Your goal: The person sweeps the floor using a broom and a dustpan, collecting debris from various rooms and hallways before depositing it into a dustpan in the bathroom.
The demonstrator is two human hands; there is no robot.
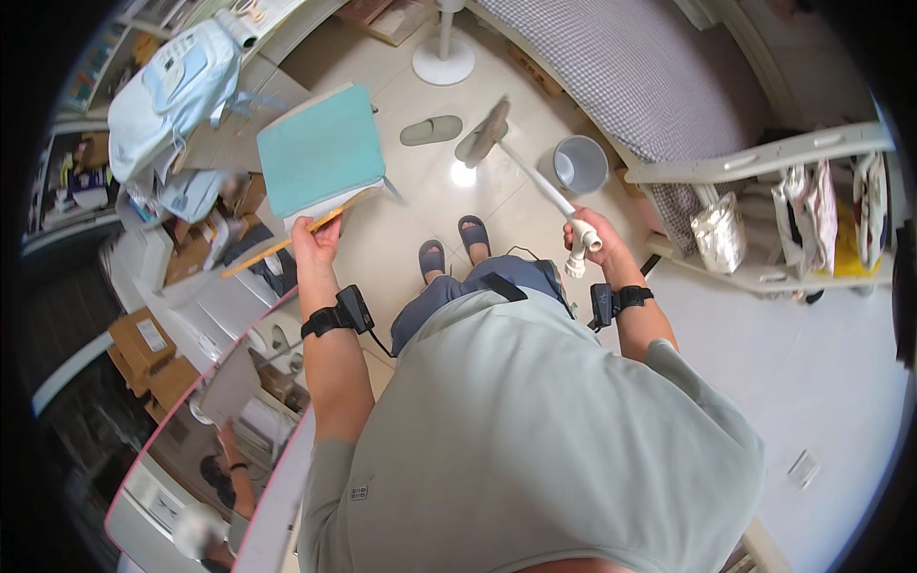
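My left hand (317, 242) grips a thin wooden rail (269, 251), which looks like the top of a chair's backrest. Just beyond it lies a teal seat cushion (322, 152), with a white edge showing below. In my right hand (600, 233) is a white pipe handle (539, 180) with a T-shaped fitting (584, 243) at the near end. A brownish, blurred flat head (491, 130) tips the pipe's far end. That head partly covers one green slipper (473, 147) on the floor; whether they touch I cannot tell.
Beside the pipe stands a grey bin (579, 165). Another green slipper (431, 130) and a white round stand base (443, 61) are farther out. A bed with a checked cover (573, 57) borders the right. A blue backpack (179, 93), cardboard boxes (147, 344) and a pink-edged mirror (172, 458) occupy the left.
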